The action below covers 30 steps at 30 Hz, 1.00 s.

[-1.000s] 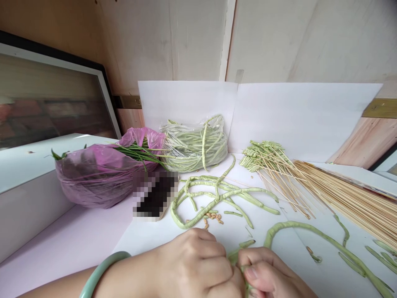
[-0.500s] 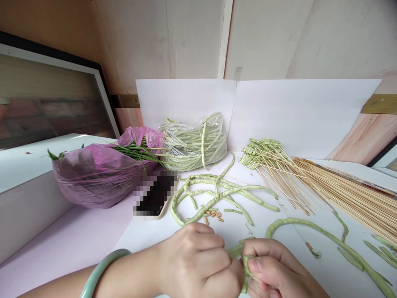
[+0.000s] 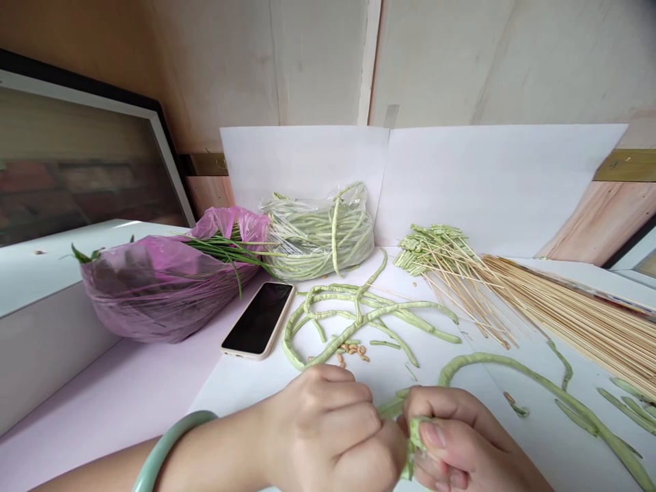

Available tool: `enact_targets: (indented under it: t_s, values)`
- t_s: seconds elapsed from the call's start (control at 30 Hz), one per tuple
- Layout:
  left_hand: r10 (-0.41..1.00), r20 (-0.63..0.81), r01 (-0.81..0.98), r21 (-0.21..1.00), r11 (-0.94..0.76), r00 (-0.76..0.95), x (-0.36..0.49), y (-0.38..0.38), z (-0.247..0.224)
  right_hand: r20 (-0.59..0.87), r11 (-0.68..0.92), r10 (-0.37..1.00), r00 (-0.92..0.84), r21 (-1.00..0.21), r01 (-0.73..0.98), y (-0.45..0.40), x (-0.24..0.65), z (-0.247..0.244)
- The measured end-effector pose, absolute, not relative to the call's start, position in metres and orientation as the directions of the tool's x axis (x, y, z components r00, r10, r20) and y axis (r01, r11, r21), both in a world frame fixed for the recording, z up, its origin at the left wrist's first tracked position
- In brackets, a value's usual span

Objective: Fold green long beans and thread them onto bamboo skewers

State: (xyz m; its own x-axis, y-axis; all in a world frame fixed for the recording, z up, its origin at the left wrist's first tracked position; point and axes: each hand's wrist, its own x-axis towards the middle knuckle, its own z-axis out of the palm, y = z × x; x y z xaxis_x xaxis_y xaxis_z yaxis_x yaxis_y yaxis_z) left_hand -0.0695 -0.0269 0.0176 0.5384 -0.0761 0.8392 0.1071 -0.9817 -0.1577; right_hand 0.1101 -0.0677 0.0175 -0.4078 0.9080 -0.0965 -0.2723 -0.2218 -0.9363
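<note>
At the bottom centre, my left hand is closed, knuckles up, with its fingertips hidden; a green bangle circles that wrist. Right beside it, my right hand pinches a folded piece of green bean between thumb and fingers. The two hands meet at this bean piece. Long green beans lie looped on the white sheet beyond the hands, near small brown seeds. Another long bean curves away to the right.
A phone lies left of the beans. Behind are a purple bag of greens and a clear bag of long beans. Skewered bean bundles and a pile of bare sticks lie at the right.
My right thumb and the bean piece have shifted slightly, and more of the folded bean shows. The view has moved a little.
</note>
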Motion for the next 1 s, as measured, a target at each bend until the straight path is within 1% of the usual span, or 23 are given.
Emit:
enact_targets:
  t_s: [0.03,0.07,0.13,0.17,0.2,0.23,0.3,0.33,0.37,0.4,0.43,0.53,0.63,0.7,0.83,1.0]
  values:
    - [-0.081,0.848,0.106,-0.16,-0.981,0.524,-0.071,-0.027,0.016,-0.058,-0.188,0.927,-0.37,-0.927,-0.325,-0.063,0.116,0.02]
    - [-0.088,0.855,0.101,-0.161,-0.982,0.511,-0.073,-0.027,0.015,0.009,-0.119,0.954,-0.3,-0.907,-0.403,-0.058,0.123,0.024]
    - [-0.088,0.865,0.1,-0.157,-0.983,0.495,-0.075,-0.026,0.015,0.102,0.06,0.993,-0.065,-0.882,-0.467,-0.045,0.141,0.031]
    - [-0.088,0.866,0.102,-0.158,-0.982,0.492,-0.076,-0.026,0.016,0.147,0.137,0.989,0.012,-0.888,-0.439,-0.04,0.149,0.035]
    - [-0.086,0.866,0.108,-0.159,-0.981,0.493,-0.077,-0.026,0.017,0.203,0.205,0.978,0.045,-0.905,-0.372,-0.036,0.156,0.037]
    - [-0.086,0.863,0.112,-0.162,-0.98,0.498,-0.076,-0.026,0.019,0.259,0.261,0.965,0.044,-0.929,-0.261,-0.034,0.161,0.038]
    - [-0.059,0.846,0.126,-0.147,-0.981,0.53,-0.076,-0.026,0.022,0.32,0.323,0.946,-0.055,-0.945,0.045,-0.033,0.164,0.038]
    - [-0.023,0.84,0.139,-0.116,-0.983,0.542,-0.076,-0.026,0.023,0.316,0.338,0.939,-0.132,-0.918,0.206,-0.035,0.163,0.037]
    - [0.021,0.84,0.153,-0.074,-0.985,0.542,-0.075,-0.026,0.023,0.289,0.348,0.933,-0.212,-0.873,0.342,-0.037,0.161,0.037]
    - [0.068,0.842,0.167,-0.027,-0.986,0.535,-0.075,-0.025,0.023,0.249,0.359,0.925,-0.288,-0.822,0.442,-0.04,0.158,0.036]
    - [0.109,0.846,0.175,0.019,-0.984,0.522,-0.075,-0.024,0.022,0.204,0.373,0.911,-0.358,-0.777,0.507,-0.042,0.154,0.036]
    - [0.206,0.847,0.194,0.124,-0.973,0.491,-0.075,-0.022,0.019,0.126,0.45,0.851,-0.51,-0.676,0.584,-0.046,0.147,0.038]
    - [0.281,0.825,0.219,0.195,-0.956,0.491,-0.075,-0.021,0.018,0.083,0.523,0.8,-0.595,-0.583,0.622,-0.048,0.143,0.04]
    - [0.313,0.808,0.229,0.225,-0.947,0.499,-0.075,-0.021,0.018,0.052,0.557,0.767,-0.64,-0.548,0.623,-0.049,0.143,0.039]
    - [0.351,0.783,0.234,0.266,-0.935,0.513,-0.075,-0.022,0.021,-0.001,0.558,0.754,-0.657,-0.527,0.64,-0.048,0.144,0.036]
    - [0.387,0.739,0.23,0.311,-0.922,0.552,-0.075,-0.021,0.02,-0.021,0.521,0.774,-0.633,-0.549,0.654,-0.046,0.142,0.035]
